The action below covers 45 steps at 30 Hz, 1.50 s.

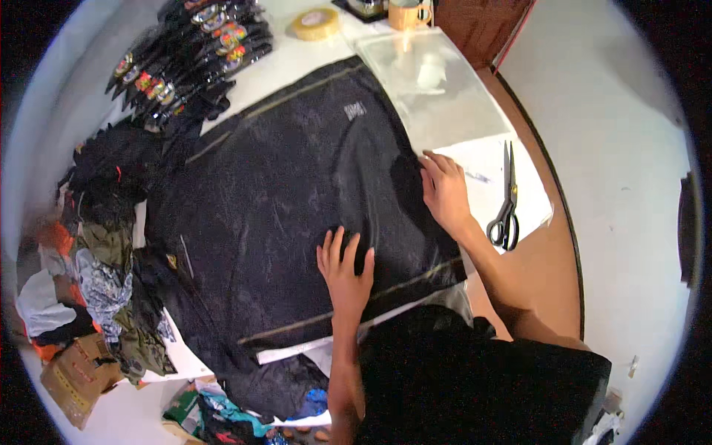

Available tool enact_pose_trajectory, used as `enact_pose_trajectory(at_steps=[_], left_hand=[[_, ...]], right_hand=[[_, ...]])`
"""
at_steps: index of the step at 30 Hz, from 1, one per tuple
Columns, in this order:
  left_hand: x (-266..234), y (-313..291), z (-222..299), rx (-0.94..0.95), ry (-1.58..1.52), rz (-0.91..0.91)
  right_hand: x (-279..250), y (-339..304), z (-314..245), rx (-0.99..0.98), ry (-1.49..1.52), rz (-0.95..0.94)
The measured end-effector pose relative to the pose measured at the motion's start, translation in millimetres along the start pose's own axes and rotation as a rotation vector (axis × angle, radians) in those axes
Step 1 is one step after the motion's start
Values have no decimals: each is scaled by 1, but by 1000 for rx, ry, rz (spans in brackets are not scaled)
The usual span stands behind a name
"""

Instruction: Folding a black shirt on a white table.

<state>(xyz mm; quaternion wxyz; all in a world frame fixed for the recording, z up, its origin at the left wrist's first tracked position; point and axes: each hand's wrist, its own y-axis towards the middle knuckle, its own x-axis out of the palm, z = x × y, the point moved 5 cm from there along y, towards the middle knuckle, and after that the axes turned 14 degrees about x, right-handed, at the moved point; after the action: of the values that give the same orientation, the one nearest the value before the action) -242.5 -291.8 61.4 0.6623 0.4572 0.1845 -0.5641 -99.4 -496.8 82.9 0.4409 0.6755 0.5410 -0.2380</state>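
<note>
A large black garment (pixel 282 185), which looks like a shirt, lies spread over the white table with thin tan lines along both sides and a small pale print near its far right corner. My left hand (pixel 346 278) rests palm down on its near part, fingers spread. At the garment's right edge is my right hand (pixel 445 191), its fingers slightly bent and apart, touching the cloth there. Neither hand appears to hold anything. A pair of black-handled scissors (pixel 507 204) lies to the right of my right hand, blades pointing away.
Clear plastic sheets or bags (pixel 437 89) lie at the far right of the table (pixel 530 174), near a tape roll (pixel 316 24) and an orange mug (pixel 408 13). Packed black garments (pixel 193 59) are stacked far left. Heaped clothes (pixel 107 289) and a brown bag (pixel 80 378) occupy the left.
</note>
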Motion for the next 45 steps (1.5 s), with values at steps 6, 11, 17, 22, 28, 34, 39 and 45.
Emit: enact_pose_trajectory(at_steps=[6, 11, 17, 22, 28, 34, 39, 45], left_hand=[[3, 2, 6, 8, -43, -2], [7, 3, 7, 0, -50, -14], [7, 5, 4, 18, -50, 10], [6, 5, 6, 11, -60, 0], [8, 2, 4, 2, -69, -3], [6, 1, 1, 14, -68, 15], [4, -1, -1, -10, -65, 6], [6, -4, -4, -11, -69, 3]], right_hand=[[-3, 42, 39, -32, -22, -114], [-4, 65, 50, -205, -111, -322], [-13, 78, 56, -315, -85, -345], [-20, 76, 61, -401, -87, -336], [-22, 71, 67, -455, -57, -255], [-22, 72, 73, -491, -78, -208], [-27, 73, 73, -498, -91, -203], [-26, 74, 76, -497, -117, -181]])
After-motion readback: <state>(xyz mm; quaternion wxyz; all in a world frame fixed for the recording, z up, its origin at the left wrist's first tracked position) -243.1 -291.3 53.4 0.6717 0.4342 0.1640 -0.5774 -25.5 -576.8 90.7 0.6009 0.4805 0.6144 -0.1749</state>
